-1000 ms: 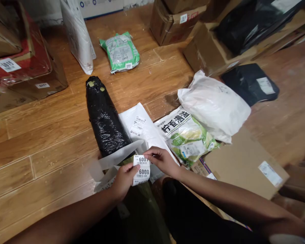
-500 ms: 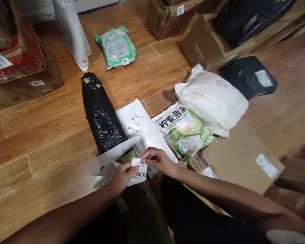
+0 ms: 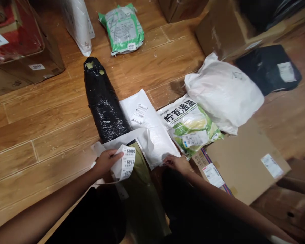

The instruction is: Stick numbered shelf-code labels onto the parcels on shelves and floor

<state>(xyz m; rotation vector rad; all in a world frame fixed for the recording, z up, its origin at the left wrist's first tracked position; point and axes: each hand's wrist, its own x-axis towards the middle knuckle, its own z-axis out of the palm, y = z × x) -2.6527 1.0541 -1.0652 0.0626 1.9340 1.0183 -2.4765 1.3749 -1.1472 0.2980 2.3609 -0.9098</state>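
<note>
My left hand [image 3: 105, 162] grips a strip of white number labels [image 3: 127, 162] printed 6008, 6010, 6011, with loose backing paper [image 3: 122, 137] trailing from it. My right hand [image 3: 176, 163] rests with fingers pinched at the near edge of a flat white mailer bag [image 3: 148, 128] that carries a shipping label. Left of the mailer lies a long black shrink-wrapped parcel [image 3: 104, 101] on the wooden floor [image 3: 40, 135]. A green-and-white printed pouch [image 3: 190, 125] lies right of the mailer.
A plump white bag [image 3: 223, 93] and a black mailer [image 3: 269, 67] lie to the right. A flat cardboard box [image 3: 246, 162] sits at the near right. More boxes [image 3: 27, 57] stand at the left, a green-white packet [image 3: 123, 28] and a white bag [image 3: 80, 23] farther back.
My right hand left the label strip and dropped to the near edge of the white mailer. The label 6001 is gone from the strip, which my left hand lowered leftward. The camera tilted down.
</note>
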